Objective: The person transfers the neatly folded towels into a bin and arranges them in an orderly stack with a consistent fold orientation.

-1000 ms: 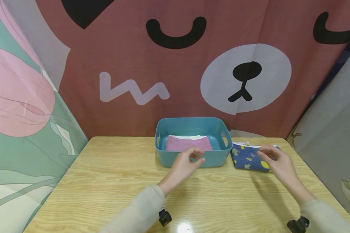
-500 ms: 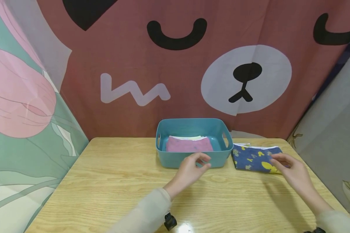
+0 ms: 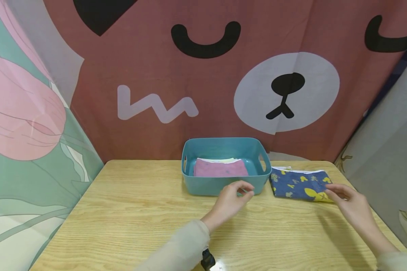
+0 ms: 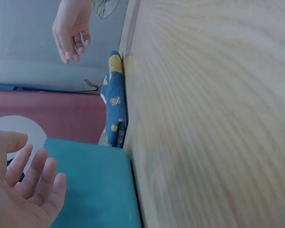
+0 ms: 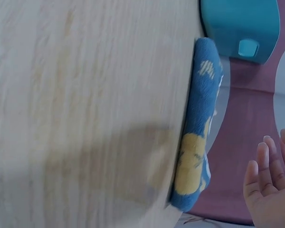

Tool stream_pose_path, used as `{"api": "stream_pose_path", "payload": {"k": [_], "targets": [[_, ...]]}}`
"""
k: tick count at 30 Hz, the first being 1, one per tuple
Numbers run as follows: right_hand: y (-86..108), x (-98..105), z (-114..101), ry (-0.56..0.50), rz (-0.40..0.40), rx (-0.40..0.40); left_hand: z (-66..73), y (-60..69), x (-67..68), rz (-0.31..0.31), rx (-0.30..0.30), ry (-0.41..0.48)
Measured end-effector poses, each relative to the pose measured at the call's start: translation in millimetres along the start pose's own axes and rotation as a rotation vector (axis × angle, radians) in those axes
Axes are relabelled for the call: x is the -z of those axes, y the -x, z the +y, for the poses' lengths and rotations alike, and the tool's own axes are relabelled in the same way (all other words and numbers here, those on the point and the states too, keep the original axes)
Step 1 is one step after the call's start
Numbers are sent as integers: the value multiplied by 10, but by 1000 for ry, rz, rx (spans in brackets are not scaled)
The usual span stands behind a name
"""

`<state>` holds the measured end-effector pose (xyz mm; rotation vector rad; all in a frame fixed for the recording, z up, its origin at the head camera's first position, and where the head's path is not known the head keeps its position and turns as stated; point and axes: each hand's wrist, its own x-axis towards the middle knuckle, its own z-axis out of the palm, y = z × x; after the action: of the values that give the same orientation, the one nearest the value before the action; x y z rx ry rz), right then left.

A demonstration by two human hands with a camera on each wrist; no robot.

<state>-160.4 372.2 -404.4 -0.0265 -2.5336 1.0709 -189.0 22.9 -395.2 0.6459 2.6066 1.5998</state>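
Observation:
In the head view, my left hand (image 3: 231, 203) hovers in front of the teal basket (image 3: 220, 185), fingers loosely bent and holding nothing. A folded pink cloth (image 3: 220, 168) lies inside the basket, with a pale cloth edge behind it. My right hand (image 3: 354, 207) is in the air by the right end of the folded blue cloth (image 3: 291, 184), its relaxed fingers holding nothing. The right wrist view shows the blue cloth (image 5: 194, 128) flat on the table, apart from the right hand (image 5: 270, 185). Both hands, left (image 4: 28, 185) and right (image 4: 73, 28), appear in the left wrist view.
The wooden table (image 3: 139, 210) reaches back to a reddish-brown curtain (image 3: 149, 139) with a bear face. A patterned curtain (image 3: 23, 113) hangs on the left and a grey one (image 3: 390, 150) on the right. The blue cloth lies just right of the basket.
Both hands have moved to the right, the right one away from over the blue cloth toward its right end. The basket and cloths look unmoved on the table.

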Motion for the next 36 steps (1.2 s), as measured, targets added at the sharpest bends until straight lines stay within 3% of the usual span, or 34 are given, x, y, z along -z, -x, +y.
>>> {"api": "stream_pose_path", "payload": {"k": [4, 16, 26, 36], "targets": [[25, 28, 95, 18, 23, 1, -24, -8, -68, -3, -12, 15], [68, 177, 361, 62, 6, -120, -52, -39, -286, -14, 4, 67], [63, 242, 524, -90, 17, -175, -37, -116, -549, 1, 57, 111], [11, 278, 689, -87, 26, -269, 0, -228, -830, 48, 181, 147]]}}
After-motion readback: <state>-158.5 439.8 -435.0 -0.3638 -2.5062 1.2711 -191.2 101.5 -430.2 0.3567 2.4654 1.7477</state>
